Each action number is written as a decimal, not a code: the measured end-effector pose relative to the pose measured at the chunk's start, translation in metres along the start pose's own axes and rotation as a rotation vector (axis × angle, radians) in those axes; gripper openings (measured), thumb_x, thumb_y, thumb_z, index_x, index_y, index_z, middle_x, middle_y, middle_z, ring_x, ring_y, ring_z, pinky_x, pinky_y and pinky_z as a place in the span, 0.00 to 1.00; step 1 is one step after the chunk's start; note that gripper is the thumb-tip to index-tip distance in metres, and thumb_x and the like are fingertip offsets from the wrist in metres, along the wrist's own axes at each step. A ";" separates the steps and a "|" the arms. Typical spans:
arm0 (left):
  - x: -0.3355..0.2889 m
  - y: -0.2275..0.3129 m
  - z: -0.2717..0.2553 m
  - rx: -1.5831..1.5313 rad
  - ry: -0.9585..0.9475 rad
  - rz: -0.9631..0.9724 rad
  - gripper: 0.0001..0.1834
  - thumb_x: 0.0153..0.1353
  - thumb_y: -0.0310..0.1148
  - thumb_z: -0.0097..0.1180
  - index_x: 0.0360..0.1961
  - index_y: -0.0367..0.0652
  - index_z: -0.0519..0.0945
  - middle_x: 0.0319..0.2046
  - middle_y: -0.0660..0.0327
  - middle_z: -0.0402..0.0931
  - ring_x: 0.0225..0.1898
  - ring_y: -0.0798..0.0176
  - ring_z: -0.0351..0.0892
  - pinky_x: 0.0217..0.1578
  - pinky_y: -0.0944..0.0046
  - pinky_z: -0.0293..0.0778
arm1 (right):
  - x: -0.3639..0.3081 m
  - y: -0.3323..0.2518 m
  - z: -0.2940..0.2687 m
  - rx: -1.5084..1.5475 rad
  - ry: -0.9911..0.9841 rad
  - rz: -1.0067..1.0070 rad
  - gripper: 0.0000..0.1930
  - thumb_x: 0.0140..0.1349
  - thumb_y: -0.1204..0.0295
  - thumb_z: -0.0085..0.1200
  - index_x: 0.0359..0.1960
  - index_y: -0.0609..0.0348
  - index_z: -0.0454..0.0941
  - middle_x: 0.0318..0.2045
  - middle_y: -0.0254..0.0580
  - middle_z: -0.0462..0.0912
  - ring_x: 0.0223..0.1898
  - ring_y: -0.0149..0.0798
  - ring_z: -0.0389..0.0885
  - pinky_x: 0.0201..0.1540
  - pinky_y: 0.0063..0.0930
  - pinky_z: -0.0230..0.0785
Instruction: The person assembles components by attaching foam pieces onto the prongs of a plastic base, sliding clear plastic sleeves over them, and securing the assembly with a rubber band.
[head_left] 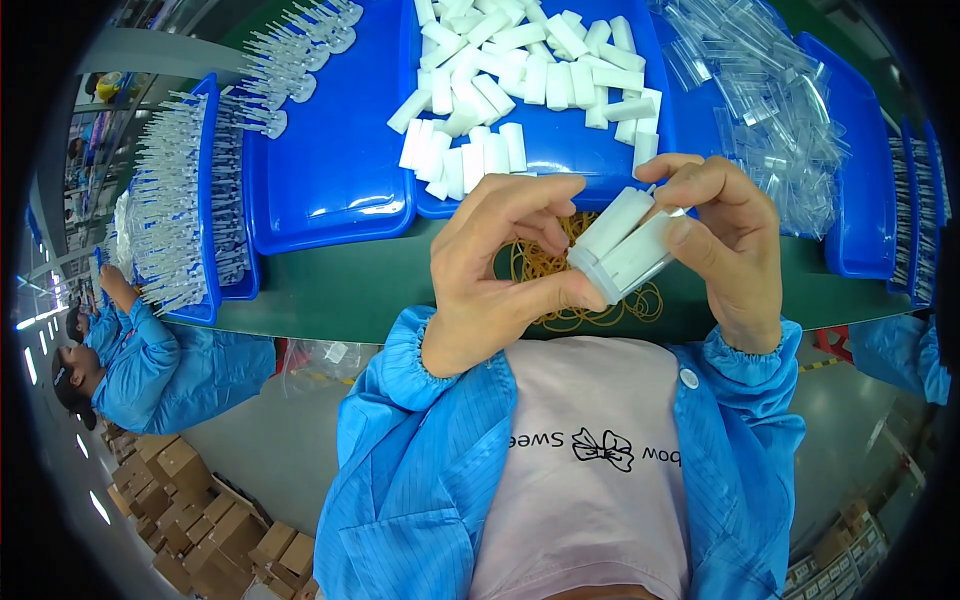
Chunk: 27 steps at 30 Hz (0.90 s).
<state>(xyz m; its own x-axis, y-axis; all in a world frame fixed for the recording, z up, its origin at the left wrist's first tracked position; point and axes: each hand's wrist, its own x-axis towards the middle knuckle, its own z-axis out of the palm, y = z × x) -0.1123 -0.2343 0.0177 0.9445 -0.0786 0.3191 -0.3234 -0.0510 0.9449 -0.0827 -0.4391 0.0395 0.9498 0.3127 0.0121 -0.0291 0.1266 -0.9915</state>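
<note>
In front of my chest I hold a small assembly. It has two white tube-like pieces (616, 224) side by side in a translucent grey round base (597, 277). My left hand (490, 265) is closed on the base, its thumb below and its fingers curled above. The fingers and thumb of my right hand (730, 235) pinch the upper ends of the pieces, where a bit of clear plastic glints. Just beyond the assembly, yellow rubber bands (540, 262) lie loose on the green table (350, 285), partly hidden by my hands.
A blue tray (560, 150) heaped with white foam-like blocks (480, 95) stands ahead. Clear plastic pieces (770, 110) fill the tray at right. At left, a blue tray (325, 190) and a rack of grey stemmed parts (180, 190) sit near a co-worker (165, 355) in blue.
</note>
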 end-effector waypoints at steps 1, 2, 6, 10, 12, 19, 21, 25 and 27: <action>0.000 -0.001 0.001 -0.001 -0.001 -0.002 0.36 0.31 0.37 0.74 0.47 0.40 0.77 0.36 0.59 0.73 0.31 0.69 0.75 0.32 0.72 0.75 | 0.000 0.001 -0.002 -0.016 -0.017 -0.024 0.09 0.52 0.74 0.60 0.34 0.62 0.78 0.38 0.42 0.78 0.49 0.37 0.72 0.54 0.31 0.61; -0.001 -0.001 0.001 0.015 0.008 0.017 0.36 0.31 0.39 0.74 0.47 0.40 0.77 0.35 0.59 0.74 0.30 0.69 0.76 0.31 0.71 0.75 | 0.000 0.001 -0.002 -0.015 -0.016 -0.022 0.09 0.52 0.74 0.60 0.34 0.62 0.78 0.38 0.42 0.78 0.49 0.37 0.72 0.54 0.31 0.61; -0.003 -0.001 0.002 0.142 0.041 0.112 0.36 0.32 0.41 0.73 0.46 0.38 0.77 0.34 0.58 0.75 0.30 0.68 0.76 0.31 0.70 0.75 | 0.002 0.001 -0.007 -0.042 -0.057 -0.058 0.08 0.52 0.74 0.60 0.33 0.61 0.78 0.37 0.40 0.79 0.49 0.38 0.72 0.54 0.31 0.61; -0.003 0.000 0.002 0.240 0.043 0.101 0.38 0.31 0.40 0.75 0.47 0.38 0.76 0.35 0.57 0.77 0.31 0.66 0.78 0.33 0.69 0.76 | 0.003 -0.002 -0.011 -0.176 -0.040 -0.179 0.08 0.51 0.74 0.62 0.33 0.61 0.78 0.35 0.38 0.80 0.49 0.39 0.72 0.53 0.34 0.62; 0.003 0.003 0.004 -0.036 -0.033 -0.068 0.38 0.33 0.35 0.76 0.49 0.37 0.75 0.36 0.56 0.78 0.33 0.65 0.80 0.36 0.68 0.77 | -0.004 -0.006 -0.010 -0.265 -0.018 -0.246 0.10 0.50 0.73 0.62 0.33 0.61 0.78 0.35 0.38 0.80 0.48 0.40 0.72 0.53 0.35 0.62; 0.001 -0.002 0.004 -0.283 0.037 -0.250 0.34 0.42 0.22 0.70 0.53 0.33 0.70 0.41 0.54 0.77 0.44 0.62 0.78 0.45 0.65 0.75 | -0.001 -0.028 -0.007 -0.494 -0.003 -0.377 0.14 0.44 0.73 0.65 0.34 0.58 0.80 0.35 0.39 0.80 0.46 0.41 0.73 0.50 0.32 0.64; 0.001 -0.005 -0.002 -0.352 0.053 -0.260 0.35 0.44 0.19 0.66 0.56 0.32 0.66 0.45 0.53 0.75 0.47 0.60 0.76 0.49 0.63 0.73 | 0.008 -0.026 -0.025 -0.574 0.156 -0.404 0.13 0.43 0.71 0.65 0.33 0.58 0.80 0.39 0.39 0.79 0.46 0.41 0.73 0.46 0.33 0.66; 0.002 -0.004 -0.004 -0.337 0.115 -0.233 0.36 0.46 0.19 0.66 0.58 0.32 0.64 0.46 0.53 0.72 0.49 0.60 0.75 0.49 0.64 0.73 | 0.013 -0.012 -0.065 -1.404 0.286 -0.352 0.13 0.41 0.70 0.66 0.31 0.56 0.80 0.37 0.39 0.77 0.39 0.43 0.73 0.40 0.36 0.62; 0.003 -0.003 -0.003 -0.346 0.141 -0.244 0.37 0.46 0.19 0.66 0.58 0.32 0.64 0.47 0.54 0.71 0.49 0.59 0.75 0.50 0.64 0.73 | 0.013 -0.001 -0.068 -1.627 0.250 -0.246 0.13 0.41 0.69 0.66 0.30 0.55 0.80 0.35 0.38 0.76 0.37 0.44 0.72 0.38 0.36 0.60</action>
<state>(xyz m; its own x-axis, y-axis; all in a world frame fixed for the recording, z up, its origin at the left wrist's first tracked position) -0.1086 -0.2315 0.0155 0.9972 0.0322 0.0680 -0.0744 0.2868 0.9551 -0.0490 -0.4997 0.0322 0.9098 0.2664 0.3182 0.3000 -0.9520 -0.0607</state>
